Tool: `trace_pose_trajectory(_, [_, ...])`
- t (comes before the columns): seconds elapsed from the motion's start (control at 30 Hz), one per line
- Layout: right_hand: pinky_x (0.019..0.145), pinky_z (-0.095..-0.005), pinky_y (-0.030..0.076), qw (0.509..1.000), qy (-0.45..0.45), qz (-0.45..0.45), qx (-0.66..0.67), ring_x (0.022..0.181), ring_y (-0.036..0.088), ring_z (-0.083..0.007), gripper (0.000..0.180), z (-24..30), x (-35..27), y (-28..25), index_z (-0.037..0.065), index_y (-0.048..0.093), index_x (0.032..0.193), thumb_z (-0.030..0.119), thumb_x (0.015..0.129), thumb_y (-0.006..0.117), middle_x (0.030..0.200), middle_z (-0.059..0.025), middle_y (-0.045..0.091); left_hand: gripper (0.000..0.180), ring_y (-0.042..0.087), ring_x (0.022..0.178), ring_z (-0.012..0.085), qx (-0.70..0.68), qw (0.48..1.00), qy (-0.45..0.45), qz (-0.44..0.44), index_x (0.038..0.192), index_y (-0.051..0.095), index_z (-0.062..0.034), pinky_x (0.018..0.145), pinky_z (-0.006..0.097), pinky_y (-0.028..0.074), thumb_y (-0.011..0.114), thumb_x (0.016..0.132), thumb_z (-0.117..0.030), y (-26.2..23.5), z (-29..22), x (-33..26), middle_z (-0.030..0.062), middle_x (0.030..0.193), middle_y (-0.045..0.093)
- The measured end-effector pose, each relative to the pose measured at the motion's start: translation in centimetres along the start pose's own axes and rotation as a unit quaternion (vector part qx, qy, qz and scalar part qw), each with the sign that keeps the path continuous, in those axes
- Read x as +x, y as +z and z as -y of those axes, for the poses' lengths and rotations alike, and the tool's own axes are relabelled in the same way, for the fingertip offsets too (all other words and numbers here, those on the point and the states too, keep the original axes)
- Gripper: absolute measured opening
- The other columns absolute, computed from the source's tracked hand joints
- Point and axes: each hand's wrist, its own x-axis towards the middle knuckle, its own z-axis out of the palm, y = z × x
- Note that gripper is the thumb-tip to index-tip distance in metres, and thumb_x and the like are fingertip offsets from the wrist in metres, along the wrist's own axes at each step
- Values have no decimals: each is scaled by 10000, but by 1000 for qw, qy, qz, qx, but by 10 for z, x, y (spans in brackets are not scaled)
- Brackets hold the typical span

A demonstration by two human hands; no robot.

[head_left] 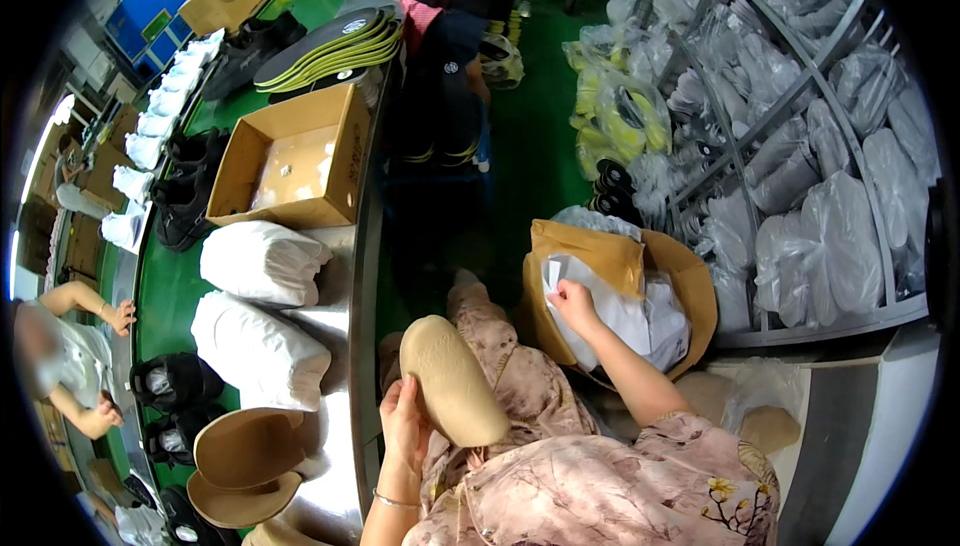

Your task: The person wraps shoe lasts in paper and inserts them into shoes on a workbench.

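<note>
My left hand (405, 421) is closed on the edge of a tan moulded shoe form (450, 381), a long rounded shell held tilted above my lap. To the right, my right hand (572, 306) pinches the edge of a white paper sheet (568, 276) at an open brown cardboard box (590, 246). More white paper (665, 321) lies inside that box. On the metal ledge to my left, brown moulded shoe forms (245, 451) lie together. Beyond them are two white paper-wrapped bundles (262, 346), side by side.
A shallow cardboard box (345, 146) and stacked insoles (325, 51) stand along the green conveyor (150, 286), with black shoes (182, 196). One co-worker (75, 346) sits across the line; another (440, 6) stands ahead. A metal rack (840, 96) of bagged insoles lines the right.
</note>
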Motion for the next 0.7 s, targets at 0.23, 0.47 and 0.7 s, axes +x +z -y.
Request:
trace_pose_trajectory(0.23, [555, -392, 432, 958, -101, -184, -196, 572, 547, -295, 218, -1, 1, -7, 25, 500, 667, 139, 700, 682, 634, -143, 566, 228, 518, 726, 86, 9, 1000, 9, 12, 864, 551, -47, 625, 216, 416, 581, 872, -273, -2, 17, 6, 12, 827, 575])
trace_pose_trajectory(0.47, [545, -335, 444, 949, 191, 41, 248, 612, 564, -214, 214, -51, 1, -3, 57, 537, 660, 187, 783, 654, 663, -78, 581, 213, 488, 649, 54, 22, 1000, 9, 10, 839, 556, -53, 548, 187, 373, 586, 870, -262, -1, 25, 5, -14, 761, 565])
trace_pose_trajectory(0.7, [610, -375, 474, 983, 168, 19, 78, 640, 581, -275, 258, -53, 0, -30, 26, 599, 694, 259, 800, 571, 680, -141, 598, 216, 494, 676, 64, 30, 1000, -4, 10, 857, 558, -45, 588, 197, 393, 578, 875, -259, 4, 23, 12, -5, 780, 566])
